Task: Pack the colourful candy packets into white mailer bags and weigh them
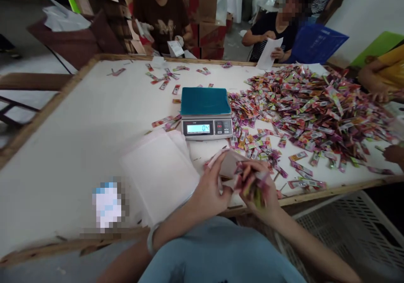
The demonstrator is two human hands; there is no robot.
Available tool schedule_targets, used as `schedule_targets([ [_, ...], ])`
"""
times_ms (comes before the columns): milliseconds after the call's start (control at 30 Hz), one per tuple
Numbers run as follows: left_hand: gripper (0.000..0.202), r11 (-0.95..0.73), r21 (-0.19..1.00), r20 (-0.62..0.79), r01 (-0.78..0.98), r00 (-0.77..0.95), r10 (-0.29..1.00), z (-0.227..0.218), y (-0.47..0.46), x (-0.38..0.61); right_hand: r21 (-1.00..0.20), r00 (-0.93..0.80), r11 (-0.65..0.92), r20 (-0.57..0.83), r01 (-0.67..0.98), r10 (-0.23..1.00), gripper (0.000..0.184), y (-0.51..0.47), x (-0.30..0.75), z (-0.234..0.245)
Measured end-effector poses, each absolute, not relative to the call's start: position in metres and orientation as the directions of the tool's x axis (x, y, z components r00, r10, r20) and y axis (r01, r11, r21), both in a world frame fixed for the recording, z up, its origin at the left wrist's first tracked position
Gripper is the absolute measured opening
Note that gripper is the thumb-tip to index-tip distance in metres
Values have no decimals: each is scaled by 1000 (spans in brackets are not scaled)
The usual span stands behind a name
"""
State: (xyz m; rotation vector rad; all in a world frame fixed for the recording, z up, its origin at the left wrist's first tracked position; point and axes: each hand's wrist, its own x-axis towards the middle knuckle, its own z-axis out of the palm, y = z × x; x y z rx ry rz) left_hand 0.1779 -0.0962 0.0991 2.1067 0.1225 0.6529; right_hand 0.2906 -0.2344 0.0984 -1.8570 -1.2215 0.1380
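My left hand (211, 189) grips a small white bag (229, 165) by its mouth, just above the table's near edge. Close beside it, my right hand (260, 190) is closed round a bunch of colourful candy sachets (249, 182) at the bag's opening. A stack of flat white bags (159, 171) lies to the left of my hands. Behind them stands a digital scale (205, 113) with a teal pan. A big heap of loose sachets (315, 110) covers the right half of the white table (78, 131).
Two people across the table handle white paper or bags (267, 52), with cardboard boxes (206, 17) behind them. Another person's arm (377, 78) reaches in at the right. A white plastic crate (350, 228) sits below the table at the lower right. A raised wooden rim (331, 190) edges the table.
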Motion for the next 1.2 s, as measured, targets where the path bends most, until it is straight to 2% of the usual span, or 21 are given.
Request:
schedule_targets([
  [100, 96, -607, 777, 406, -167, 869, 282, 103, -96, 180, -710, 448, -30, 411, 704, 794, 39, -223, 294, 120],
  [133, 96, -609, 775, 403, -168, 874, 272, 105, -96, 182, -693, 445, -45, 410, 719, 796, 38, -217, 294, 126],
  [233, 93, -614, 777, 382, -139, 879, 284, 109, -92, 185, -518, 519, -292, 373, 804, 769, 43, -199, 291, 139],
  [300, 93, -610, 787, 349, -88, 880, 323, 112, -87, 185, -383, 578, -461, 289, 801, 764, 52, -196, 290, 150],
  [333, 93, -603, 795, 324, -57, 882, 343, 114, -84, 184, -372, 593, -493, 231, 786, 771, 58, -199, 292, 157],
  [367, 93, -597, 802, 292, -25, 888, 355, 115, -81, 183, -408, 586, -485, 171, 774, 792, 66, -204, 298, 164],
  [433, 90, -591, 806, 230, 29, 905, 357, 118, -76, 180, -589, 515, -372, 89, 717, 852, 85, -219, 322, 174],
  [500, 87, -597, 800, 202, 55, 913, 355, 120, -73, 176, -770, 509, -257, 101, 584, 855, 87, -235, 364, 168],
  [533, 86, -607, 793, 203, 58, 913, 353, 120, -72, 173, -818, 571, -249, 114, 519, 813, 82, -241, 389, 157],
  [567, 86, -619, 784, 213, 52, 913, 347, 120, -72, 170, -832, 701, -308, 130, 462, 701, 79, -244, 414, 141],
  [600, 86, -631, 775, 229, 35, 915, 333, 120, -73, 166, -804, 843, -450, 115, 389, 525, 84, -244, 437, 121],
  [667, 89, -647, 762, 253, -5, 922, 291, 120, -73, 159, -604, 975, -789, -87, 110, 202, 100, -233, 469, 72],
  [700, 90, -651, 759, 252, -20, 931, 265, 121, -72, 155, -482, 975, -876, -191, 9, 115, 106, -224, 477, 47],
  [733, 91, -652, 758, 241, -33, 942, 233, 122, -71, 150, -384, 961, -923, -253, 7, 113, 108, -214, 480, 24],
  [767, 91, -651, 758, 226, -45, 954, 197, 123, -69, 146, -325, 946, -941, -266, 94, 187, 107, -204, 478, 5],
  [867, 91, -637, 770, 162, -44, 978, 128, 131, -61, 129, -326, 773, -804, -254, 497, 581, 94, -191, 465, -25],
  [900, 91, -629, 777, 143, -33, 982, 126, 134, -58, 122, -339, 724, -748, -222, 571, 653, 87, -194, 461, -26],
  [967, 93, -611, 792, 94, 0, 988, 121, 140, -55, 111, -317, 752, -744, -124, 589, 648, 76, -209, 453, -20],
  [1033, 95, -596, 803, 40, 21, 995, 88, 145, -55, 104, -253, 845, -830, -76, 498, 530, 73, -226, 438, -13],
  [1100, 97, -586, 810, 14, 17, 999, 49, 147, -57, 102, -194, 881, -884, -137, 424, 453, 77, -232, 411, -12],
  [1200, 98, -592, 806, 17, 7, 999, 35, 148, -61, 106, -191, 881, -889, -157, 416, 446, 88, -210, 362, -24],
])
